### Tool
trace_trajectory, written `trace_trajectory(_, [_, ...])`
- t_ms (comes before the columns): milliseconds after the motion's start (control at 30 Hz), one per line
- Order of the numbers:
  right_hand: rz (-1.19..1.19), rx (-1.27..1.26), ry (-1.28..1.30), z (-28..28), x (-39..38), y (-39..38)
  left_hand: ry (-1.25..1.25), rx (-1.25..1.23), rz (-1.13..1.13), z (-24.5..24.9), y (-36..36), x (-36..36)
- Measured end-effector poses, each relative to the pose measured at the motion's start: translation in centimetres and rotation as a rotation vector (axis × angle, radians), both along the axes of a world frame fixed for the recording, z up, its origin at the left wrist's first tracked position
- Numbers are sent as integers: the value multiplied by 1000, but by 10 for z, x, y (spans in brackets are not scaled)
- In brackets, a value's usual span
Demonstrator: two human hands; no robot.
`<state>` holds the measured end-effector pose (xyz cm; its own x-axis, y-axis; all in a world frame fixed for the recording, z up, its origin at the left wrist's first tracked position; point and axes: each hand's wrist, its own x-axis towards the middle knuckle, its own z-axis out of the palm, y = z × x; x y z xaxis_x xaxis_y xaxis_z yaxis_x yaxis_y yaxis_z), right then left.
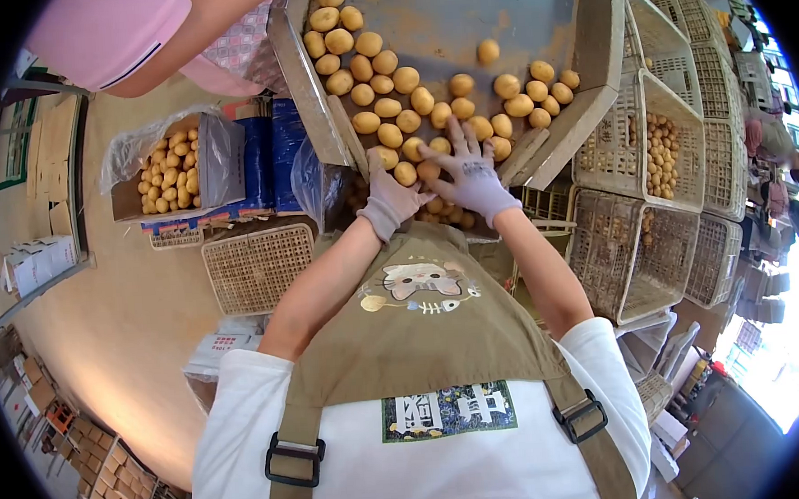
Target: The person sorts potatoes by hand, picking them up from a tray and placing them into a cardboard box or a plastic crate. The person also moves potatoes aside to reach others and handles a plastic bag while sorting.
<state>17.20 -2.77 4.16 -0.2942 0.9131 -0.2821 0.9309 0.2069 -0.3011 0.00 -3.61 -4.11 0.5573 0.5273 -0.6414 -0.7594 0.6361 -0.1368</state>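
Many round yellow potatoes lie on a metal sorting chute with raised edges. At its narrow mouth my left hand, in a pale glove, rests against the lowest potatoes; its fingers are partly hidden. Beside it, my right hand, also gloved, has its fingers spread over potatoes at the mouth and touches them from above. The two hands nearly meet at the thumbs. Below them, against the apron, more potatoes show in a container that is mostly hidden.
A plastic-lined box of potatoes stands at left, above an upturned-looking woven crate. Stacked plastic crates, some holding potatoes, line the right side. Another person's arm and pink sleeve reach in at the upper left.
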Motion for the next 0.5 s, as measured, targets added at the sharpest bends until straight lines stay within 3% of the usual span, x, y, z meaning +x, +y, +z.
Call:
trace_trajectory(133, [61, -15, -22, -4, 15, -14, -56, 135, 15, 17, 1, -4])
trace_trajectory(500, [54, -39, -39, -3, 10, -10, 15, 21, 8, 21, 2, -1])
